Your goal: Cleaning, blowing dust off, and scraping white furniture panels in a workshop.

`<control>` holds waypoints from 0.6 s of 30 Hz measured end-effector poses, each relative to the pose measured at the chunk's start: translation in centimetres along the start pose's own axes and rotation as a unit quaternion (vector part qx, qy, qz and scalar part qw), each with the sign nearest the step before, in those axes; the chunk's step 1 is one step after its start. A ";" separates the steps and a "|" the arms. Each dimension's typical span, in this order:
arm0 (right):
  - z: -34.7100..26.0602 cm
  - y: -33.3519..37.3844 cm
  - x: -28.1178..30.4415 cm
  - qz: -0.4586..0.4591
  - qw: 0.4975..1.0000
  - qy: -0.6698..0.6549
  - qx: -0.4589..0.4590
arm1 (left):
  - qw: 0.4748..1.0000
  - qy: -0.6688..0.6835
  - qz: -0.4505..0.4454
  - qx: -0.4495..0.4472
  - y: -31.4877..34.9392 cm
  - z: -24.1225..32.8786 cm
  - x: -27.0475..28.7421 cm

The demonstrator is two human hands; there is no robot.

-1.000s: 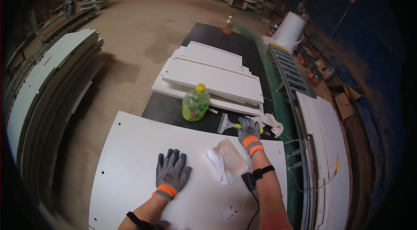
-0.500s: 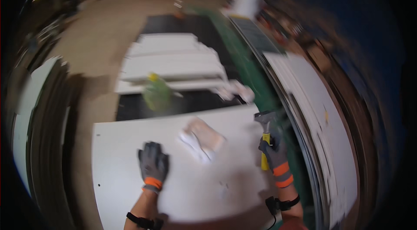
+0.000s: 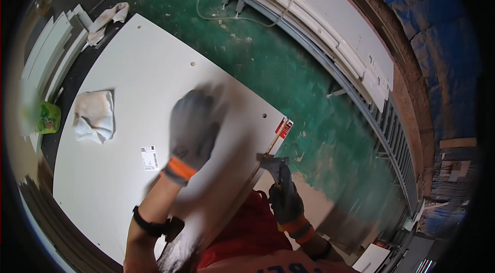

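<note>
A large white panel [image 3: 129,66] lies in front of me, with a few drilled holes and a barcode label [image 3: 149,158]. Over its surface is my left hand [image 3: 195,128] in a grey glove with an orange cuff; motion smears its fingers. My right hand [image 3: 286,203], gloved alike, grips a scraper [image 3: 274,163] with a yellow handle. The scraper's blade is at the panel's near edge, by a red and white label [image 3: 284,128] on the corner; whether it touches cannot be told. A stained white cloth [image 3: 94,115] rests on the panel's left part.
Left of the panel are stacked white boards [image 3: 64,48], a crumpled cloth [image 3: 109,20] and a green package [image 3: 50,117]. Beyond the green floor [image 3: 242,56], long white panels [image 3: 335,10] lie on a metal roller rack [image 3: 381,139]. A hose [image 3: 203,7] hangs there.
My view has swung round to the right, towards the panel's corner. My right hand has brought the scraper to the panel's near edge. My left hand has lifted and is moving.
</note>
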State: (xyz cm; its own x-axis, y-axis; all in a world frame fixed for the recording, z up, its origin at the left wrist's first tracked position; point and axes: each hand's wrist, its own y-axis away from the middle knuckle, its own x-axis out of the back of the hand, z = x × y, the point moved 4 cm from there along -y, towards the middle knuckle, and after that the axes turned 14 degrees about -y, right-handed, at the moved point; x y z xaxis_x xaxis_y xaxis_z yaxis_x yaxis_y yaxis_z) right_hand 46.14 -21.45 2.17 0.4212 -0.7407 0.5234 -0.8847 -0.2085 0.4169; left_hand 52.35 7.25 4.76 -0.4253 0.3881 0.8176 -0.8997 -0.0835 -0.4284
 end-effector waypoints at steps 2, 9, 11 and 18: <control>0.7 -0.3 0.2 0.010 0.999 -0.003 0.043 | 0.999 0.020 -0.035 0.023 -1.3 1.1 -3.0; 0.3 -3.2 1.7 0.013 0.993 -0.026 0.111 | 0.991 -0.095 -0.094 0.023 -2.6 2.5 -6.8; -0.4 -4.1 2.0 -0.001 0.993 -0.104 0.051 | 0.990 -0.102 -0.099 0.024 -2.6 2.4 -6.8; -0.5 -4.7 2.2 -0.002 0.986 -0.169 0.007 | 0.989 -0.087 -0.113 0.030 -3.0 2.3 -6.9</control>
State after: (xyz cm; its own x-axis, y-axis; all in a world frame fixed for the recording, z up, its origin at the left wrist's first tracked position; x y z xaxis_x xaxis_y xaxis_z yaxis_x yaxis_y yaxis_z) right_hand 51.32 -21.77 1.70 0.3353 -0.9100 0.2437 -0.8873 -0.2181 0.4064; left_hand 57.75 2.73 1.29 -0.2191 0.2402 0.9457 -0.9756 -0.0689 -0.2085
